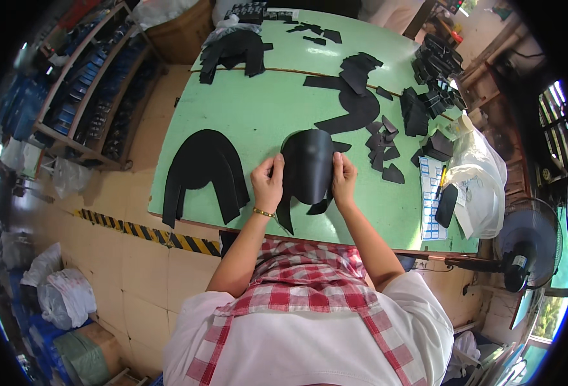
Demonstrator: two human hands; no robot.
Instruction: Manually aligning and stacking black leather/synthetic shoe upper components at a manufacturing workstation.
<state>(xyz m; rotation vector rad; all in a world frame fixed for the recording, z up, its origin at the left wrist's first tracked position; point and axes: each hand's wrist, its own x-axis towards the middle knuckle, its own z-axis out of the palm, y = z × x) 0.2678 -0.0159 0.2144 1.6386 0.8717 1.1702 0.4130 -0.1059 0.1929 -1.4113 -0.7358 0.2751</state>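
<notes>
A black shoe-upper piece [308,167], smooth and bent into a curve, is held up over the green table near its front edge. Its left side is pinched by my left hand [268,183], thumb and fingers closed. My right hand [344,180] grips the opposite side the same way. Dark strips hang below the piece, and I cannot tell if they belong to it. To the left of my hands lies a stack of black U-shaped pieces [200,157], flat on the table. Small black pieces [381,147] are scattered beyond my right hand.
On the green table [258,103] lie a curved black piece [361,109], a dark heap [235,51] at far left, and black bundles [416,112] at right. A printed sheet [430,199], dark phone-like object [447,204] and plastic bag [483,167] sit near a fan [522,251].
</notes>
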